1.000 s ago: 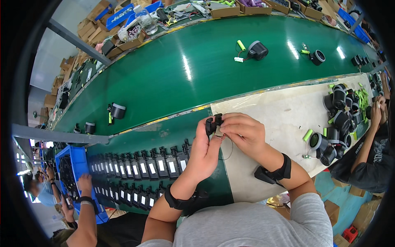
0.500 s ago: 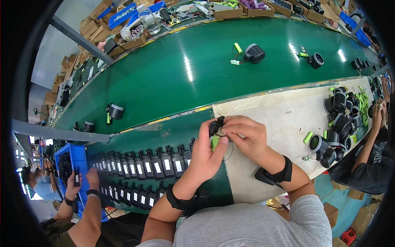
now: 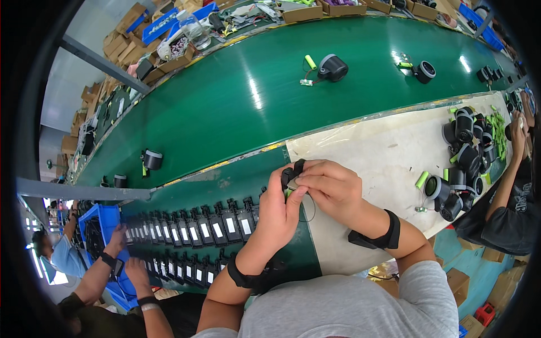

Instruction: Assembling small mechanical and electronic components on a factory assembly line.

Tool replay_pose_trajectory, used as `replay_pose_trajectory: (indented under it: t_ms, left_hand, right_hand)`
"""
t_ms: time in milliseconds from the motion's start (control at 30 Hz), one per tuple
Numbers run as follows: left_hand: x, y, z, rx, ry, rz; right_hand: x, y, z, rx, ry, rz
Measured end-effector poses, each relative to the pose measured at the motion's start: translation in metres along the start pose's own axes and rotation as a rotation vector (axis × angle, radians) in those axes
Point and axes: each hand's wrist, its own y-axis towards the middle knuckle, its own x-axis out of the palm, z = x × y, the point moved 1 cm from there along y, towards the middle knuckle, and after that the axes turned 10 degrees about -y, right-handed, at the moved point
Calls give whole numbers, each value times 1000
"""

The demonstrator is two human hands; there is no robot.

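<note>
My left hand (image 3: 280, 209) is closed around a small black plastic part (image 3: 292, 174) with a light green piece, mostly covered by my fingers. My right hand (image 3: 333, 185) meets it from the right, its thumb and fingertips pinched at a small flat piece (image 3: 292, 184) against the black part. A thin dark wire (image 3: 313, 210) loops down below the fingertips. What exactly lies between the fingers is partly hidden. Both hands hover above the seam between the green bench top and a pale sheet (image 3: 360, 155).
Rows of black cases with white labels (image 3: 217, 230) lie left of my hands. Black round housings with green cells (image 3: 466, 155) pile up at right. More housings (image 3: 333, 67) sit on the green belt (image 3: 214, 107). A co-worker's hands (image 3: 117, 242) are beside a blue crate (image 3: 104, 213).
My hands stay together, and my right fingertips have shifted slightly over the small piece. Housings on the belt have moved left. The co-worker's hands at left have moved between crate and cases.
</note>
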Motion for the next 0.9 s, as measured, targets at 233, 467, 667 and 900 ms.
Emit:
replay_pose_trajectory:
  t_ms: [233,467,667,900]
  left_hand:
    - [6,-1,-3,-2,-76,67]
    - [10,-2,-14,52,-72,110]
    - [13,1,-14,180,143,127]
    - [-5,7,-8,-35,-59,-29]
  right_hand:
    - [6,-4,-3,10,-61,93]
    - [8,-9,-5,52,-135,92]
    - [9,-11,-3,59,-123,103]
    - [6,-8,10,120,90,-107]
